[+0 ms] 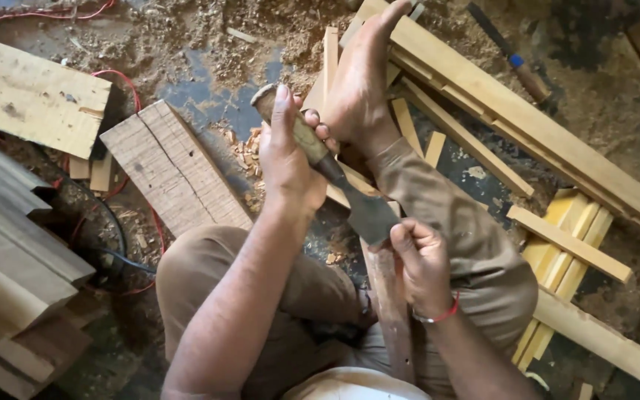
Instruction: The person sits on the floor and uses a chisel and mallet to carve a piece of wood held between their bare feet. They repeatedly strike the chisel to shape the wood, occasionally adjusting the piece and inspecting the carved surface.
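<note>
No packages, labels, signs or screens anywhere in my view.

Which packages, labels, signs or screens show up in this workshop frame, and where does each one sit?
None in view: no package, label, sign or screen.
What shows instead is bare wood and tools:
wooden-handled flat steel chisel, centre, gripped by the left hand;
narrow brown wood strip, lower centre, steadied by the right hand;
blue-banded tool with a wooden handle, upper right, lying on sawdust.
</note>
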